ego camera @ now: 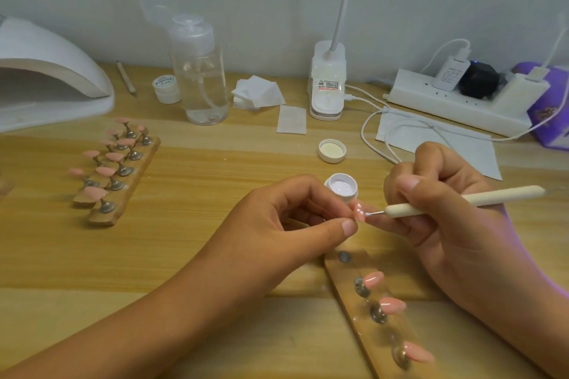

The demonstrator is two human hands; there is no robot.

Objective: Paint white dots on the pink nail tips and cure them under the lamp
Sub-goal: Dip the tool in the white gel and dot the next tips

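Clear pump bottle (201, 77) standing at the back of the wooden surface (215, 181). Small white jar (167, 88) just left of it, thin wooden stick (126, 77) further left. Right of the bottle, stacked white wipes (258, 92), then a desk-light base (327, 86), and a loaded power strip (462, 101) far right.

You are getting soft, even light, with faint shadows falling on the bench (215, 163). The edges are bowing and blurring.
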